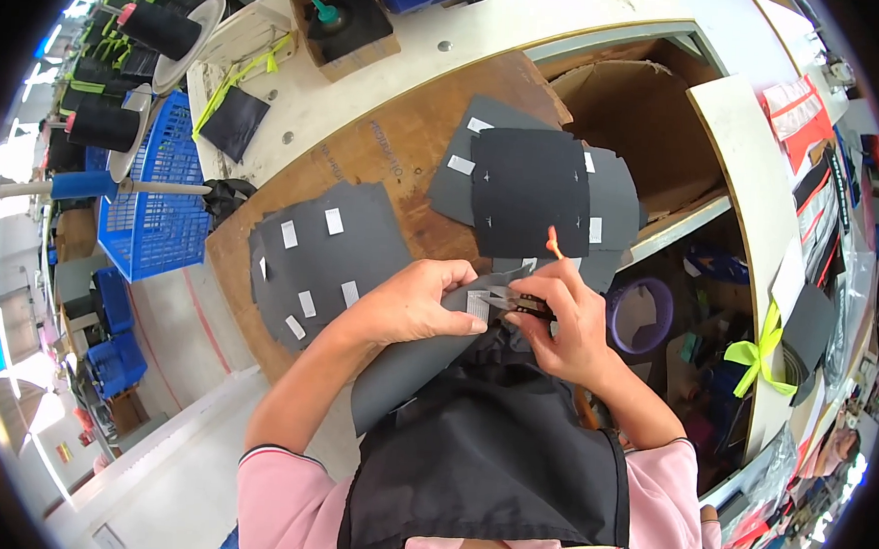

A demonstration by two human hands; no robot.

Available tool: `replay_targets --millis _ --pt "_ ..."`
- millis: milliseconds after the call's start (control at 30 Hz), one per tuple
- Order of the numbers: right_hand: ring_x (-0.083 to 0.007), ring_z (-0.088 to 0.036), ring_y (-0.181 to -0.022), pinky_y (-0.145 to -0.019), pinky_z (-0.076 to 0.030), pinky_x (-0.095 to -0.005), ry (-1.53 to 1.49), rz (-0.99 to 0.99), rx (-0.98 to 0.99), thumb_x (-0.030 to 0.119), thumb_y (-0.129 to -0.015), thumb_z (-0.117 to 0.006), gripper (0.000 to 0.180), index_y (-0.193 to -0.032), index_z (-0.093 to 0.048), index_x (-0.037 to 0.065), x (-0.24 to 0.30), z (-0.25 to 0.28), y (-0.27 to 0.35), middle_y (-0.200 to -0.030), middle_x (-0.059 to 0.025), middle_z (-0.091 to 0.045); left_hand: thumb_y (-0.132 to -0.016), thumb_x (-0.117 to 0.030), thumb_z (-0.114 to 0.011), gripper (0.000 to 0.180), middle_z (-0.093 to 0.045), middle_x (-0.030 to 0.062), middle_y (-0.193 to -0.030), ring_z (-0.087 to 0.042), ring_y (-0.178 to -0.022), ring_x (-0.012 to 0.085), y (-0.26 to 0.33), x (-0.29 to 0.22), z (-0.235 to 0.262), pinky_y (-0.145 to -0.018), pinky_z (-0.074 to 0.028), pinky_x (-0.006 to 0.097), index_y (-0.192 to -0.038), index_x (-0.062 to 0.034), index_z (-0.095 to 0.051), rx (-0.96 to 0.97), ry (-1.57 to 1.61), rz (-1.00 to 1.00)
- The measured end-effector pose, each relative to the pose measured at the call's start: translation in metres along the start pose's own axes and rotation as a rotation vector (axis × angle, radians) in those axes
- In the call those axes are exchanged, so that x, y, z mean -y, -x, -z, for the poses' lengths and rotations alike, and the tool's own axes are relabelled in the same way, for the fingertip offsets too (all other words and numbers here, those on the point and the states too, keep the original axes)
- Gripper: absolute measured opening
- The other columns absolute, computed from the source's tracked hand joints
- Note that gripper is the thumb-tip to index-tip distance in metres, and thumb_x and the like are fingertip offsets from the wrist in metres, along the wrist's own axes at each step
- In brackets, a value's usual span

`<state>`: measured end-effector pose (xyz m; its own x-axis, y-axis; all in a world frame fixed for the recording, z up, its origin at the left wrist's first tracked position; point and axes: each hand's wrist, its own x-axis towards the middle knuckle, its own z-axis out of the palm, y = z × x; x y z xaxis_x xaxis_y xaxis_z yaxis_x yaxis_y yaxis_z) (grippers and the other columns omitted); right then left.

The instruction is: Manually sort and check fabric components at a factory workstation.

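Observation:
My left hand (411, 301) is closed on a folded dark grey fabric panel (411, 366), held in front of my black apron (481, 453). Its thumb presses beside a small white label (477, 305) on the panel. In my right hand (573, 322) are thread snips (530, 304) with dark handles, gripped between thumb and fingers. Their metal blades point left and reach the label's edge; whether they touch a thread is too small to tell. A small orange piece (555, 242) shows just above my right fingers.
Grey panels with white labels (328, 255) lie left on the brown board (366, 163). A black panel (532, 185) tops another stack ahead. Right of it are an open cardboard-lined bin (623, 126) and a purple tape roll (640, 315). A blue crate (159, 194) stands far left.

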<state>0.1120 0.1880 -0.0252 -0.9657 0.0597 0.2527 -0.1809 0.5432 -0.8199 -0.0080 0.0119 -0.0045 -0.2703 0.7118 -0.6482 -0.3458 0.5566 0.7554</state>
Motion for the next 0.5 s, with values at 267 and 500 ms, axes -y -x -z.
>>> replay_targets --millis 267,500 --pt "-0.0201 -0.053 -0.057 -0.051 -0.043 -0.0305 0.13 0.165 -0.096 0.003 -0.061 -0.073 0.031 -0.089 -0.061 0.006 -0.004 -0.005 0.004 -0.072 -0.0037 -0.053 -0.07 -0.015 -0.07 0.029 -0.058 0.0036 -0.079 -0.052 -0.075 0.0103 0.001 0.003 0.001 -0.069 -0.042 0.026 -0.09 -0.0003 -0.056 -0.017 -0.005 0.014" --pt "-0.0198 -0.053 -0.058 -0.05 -0.042 -0.0305 0.155 0.156 -0.101 0.004 -0.061 -0.074 0.033 -0.091 -0.062 0.006 -0.008 -0.015 0.002 -0.074 -0.0036 -0.055 -0.069 -0.015 -0.071 0.029 -0.059 0.0034 -0.078 -0.052 -0.073 0.0097 0.001 0.003 0.001 -0.067 -0.042 0.025 -0.09 0.0 -0.056 -0.022 0.008 0.008"
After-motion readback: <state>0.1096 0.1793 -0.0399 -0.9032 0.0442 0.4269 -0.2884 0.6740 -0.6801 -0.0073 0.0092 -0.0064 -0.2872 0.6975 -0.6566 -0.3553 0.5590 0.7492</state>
